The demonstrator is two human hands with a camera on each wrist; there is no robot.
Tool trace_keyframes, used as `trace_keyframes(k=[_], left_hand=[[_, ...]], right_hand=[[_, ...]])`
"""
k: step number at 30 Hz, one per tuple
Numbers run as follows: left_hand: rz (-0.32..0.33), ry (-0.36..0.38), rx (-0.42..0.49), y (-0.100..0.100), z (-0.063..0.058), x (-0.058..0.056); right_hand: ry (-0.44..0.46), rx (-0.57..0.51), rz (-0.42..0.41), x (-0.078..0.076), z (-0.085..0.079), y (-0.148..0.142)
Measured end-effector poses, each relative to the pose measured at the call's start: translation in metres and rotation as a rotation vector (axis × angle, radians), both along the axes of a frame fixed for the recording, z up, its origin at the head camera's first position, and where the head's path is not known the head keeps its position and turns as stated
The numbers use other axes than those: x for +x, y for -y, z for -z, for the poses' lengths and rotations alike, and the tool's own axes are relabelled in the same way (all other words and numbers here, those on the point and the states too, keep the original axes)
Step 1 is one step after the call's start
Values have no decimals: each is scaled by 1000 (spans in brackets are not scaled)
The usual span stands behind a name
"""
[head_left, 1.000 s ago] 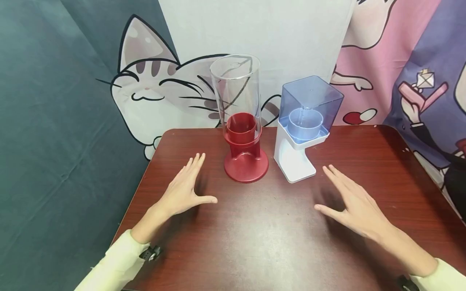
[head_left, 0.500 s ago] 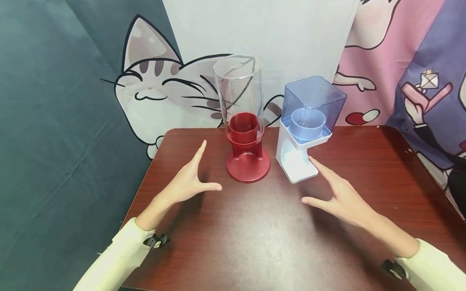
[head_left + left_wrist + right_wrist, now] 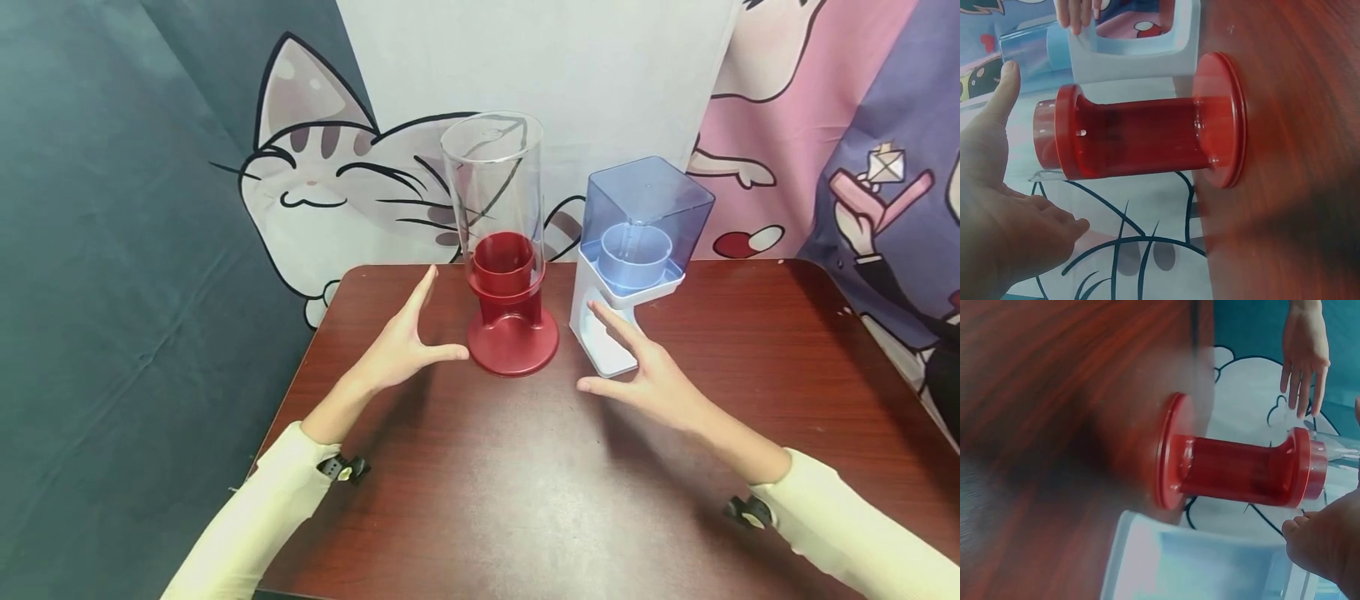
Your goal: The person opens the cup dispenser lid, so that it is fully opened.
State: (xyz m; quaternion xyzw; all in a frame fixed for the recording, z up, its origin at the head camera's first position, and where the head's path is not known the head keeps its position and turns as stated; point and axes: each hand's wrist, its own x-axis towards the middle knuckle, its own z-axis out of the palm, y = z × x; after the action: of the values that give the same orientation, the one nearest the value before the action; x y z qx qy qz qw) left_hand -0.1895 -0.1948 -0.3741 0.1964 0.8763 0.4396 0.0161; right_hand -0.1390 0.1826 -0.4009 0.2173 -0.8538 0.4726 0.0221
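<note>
On the table stands a red stand with a tall clear cylinder, open at the top, set round its red inner cup. My left hand hovers to its left, fingers extended and thumb spread; no contact shows. My right hand is on the other side, likewise spread, in front of a white stand and partly hiding it. A translucent blue box with a round cup inside tops that stand. In both wrist views the red stand appears between the hands, and neither holds anything.
The brown wooden table extends under both forearms. Behind it hangs a printed cloth with a cartoon cat, and a dark green cloth drops along the left side. A dark band sits on each wrist.
Both hands have moved forward and inward, toward the red stand from either side. My right hand now overlaps the white stand in the head view. The stands have stayed in place.
</note>
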Motion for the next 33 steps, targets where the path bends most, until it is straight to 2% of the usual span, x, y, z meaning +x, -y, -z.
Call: trace_keyframes(k=[4,8,20,24,33], left_hand=[[6,5,45,-4,-2,-8],[8,28,99,-8,-2,-17],[8,44,317,-22,6,-45],[2,38,346,-27,11,-51],[-16,17,379,-35,19,-63]], right_hand=[[-35,-43,-29,-13,-2,13],[-30,-94,-41,-28,-3,23],[15,-247,-5,-67,3,54],[-16,-274,-10,-79,5,64],[-51,-260,74,-95,6,79]])
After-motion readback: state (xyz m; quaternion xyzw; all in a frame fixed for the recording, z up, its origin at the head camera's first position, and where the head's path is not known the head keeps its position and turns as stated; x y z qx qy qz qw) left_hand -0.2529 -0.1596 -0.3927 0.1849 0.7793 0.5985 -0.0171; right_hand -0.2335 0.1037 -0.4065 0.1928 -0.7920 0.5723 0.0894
